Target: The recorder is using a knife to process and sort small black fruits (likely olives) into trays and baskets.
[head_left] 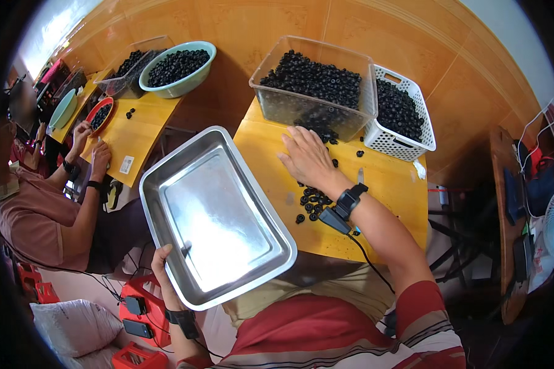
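Note:
My left hand (160, 265) grips the near left rim of a rectangular metal tray (209, 212), which is tilted off the left edge of the table and has nothing in it. My right hand (309, 158) lies with fingers stretched out, palm down, over the yellow table (258, 141). Its fingertips are by the front of a clear plastic bin (317, 111) filled with small black ring-shaped parts (314, 80). More loose black parts (312, 203) lie under my right wrist. What is beneath the palm is hidden.
A white perforated basket (406, 147) of black parts stands right of the bin. A small blade-like piece (361, 175) lies by my wrist. To the left, a co-worker (49, 209) sits at another table with a green basin (178, 86) and red bowl (101, 117). Red stools (144, 307) stand below.

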`<state>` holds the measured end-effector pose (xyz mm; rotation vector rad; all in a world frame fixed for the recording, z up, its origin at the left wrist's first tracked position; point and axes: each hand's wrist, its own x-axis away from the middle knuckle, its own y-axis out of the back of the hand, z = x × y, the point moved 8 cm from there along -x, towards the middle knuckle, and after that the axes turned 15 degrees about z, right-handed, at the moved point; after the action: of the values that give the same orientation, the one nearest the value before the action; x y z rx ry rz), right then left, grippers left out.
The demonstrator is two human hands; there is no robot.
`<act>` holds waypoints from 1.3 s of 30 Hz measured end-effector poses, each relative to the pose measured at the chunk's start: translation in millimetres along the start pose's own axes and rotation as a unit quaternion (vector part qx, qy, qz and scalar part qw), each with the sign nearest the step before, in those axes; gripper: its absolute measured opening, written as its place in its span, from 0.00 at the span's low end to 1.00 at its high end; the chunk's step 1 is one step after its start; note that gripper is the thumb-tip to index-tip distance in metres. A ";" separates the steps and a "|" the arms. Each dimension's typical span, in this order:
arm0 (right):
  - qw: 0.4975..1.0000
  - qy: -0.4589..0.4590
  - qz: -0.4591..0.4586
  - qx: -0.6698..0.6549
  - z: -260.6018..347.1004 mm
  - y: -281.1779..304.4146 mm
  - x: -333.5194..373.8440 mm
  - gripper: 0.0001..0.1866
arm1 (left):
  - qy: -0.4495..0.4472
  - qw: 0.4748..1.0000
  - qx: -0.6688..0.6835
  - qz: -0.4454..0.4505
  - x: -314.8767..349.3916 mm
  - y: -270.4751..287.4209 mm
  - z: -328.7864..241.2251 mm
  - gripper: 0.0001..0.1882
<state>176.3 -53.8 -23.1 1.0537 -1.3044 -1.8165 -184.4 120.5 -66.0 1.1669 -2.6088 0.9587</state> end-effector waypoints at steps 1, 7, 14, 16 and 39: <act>0.999 -0.021 0.011 0.028 -4.0 -3.0 -5.2 0.26 | -0.001 1.000 0.000 0.000 0.9 -0.4 1.3 0.28; 0.988 -0.066 0.136 -0.007 -18.3 -21.9 -24.0 0.27 | -0.007 1.000 -0.016 -0.025 -5.7 13.7 11.0 0.31; 0.994 -0.062 0.084 -0.022 -25.0 -15.2 -9.5 0.21 | -0.018 0.998 -0.054 -0.017 -12.1 -5.3 7.5 0.31; 0.994 -0.058 0.093 -0.022 -22.2 -13.9 -3.2 0.20 | -0.016 0.998 -0.058 -0.021 -12.7 -6.4 8.0 0.31; 0.986 -0.153 0.060 -0.034 -63.9 11.1 32.4 0.21 | -0.005 0.998 -0.061 -0.008 -8.7 -21.2 11.0 0.31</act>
<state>218.6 -112.1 -31.4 0.6615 -1.4372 -1.9698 -161.8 108.8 -67.2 1.1635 -2.6193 0.7801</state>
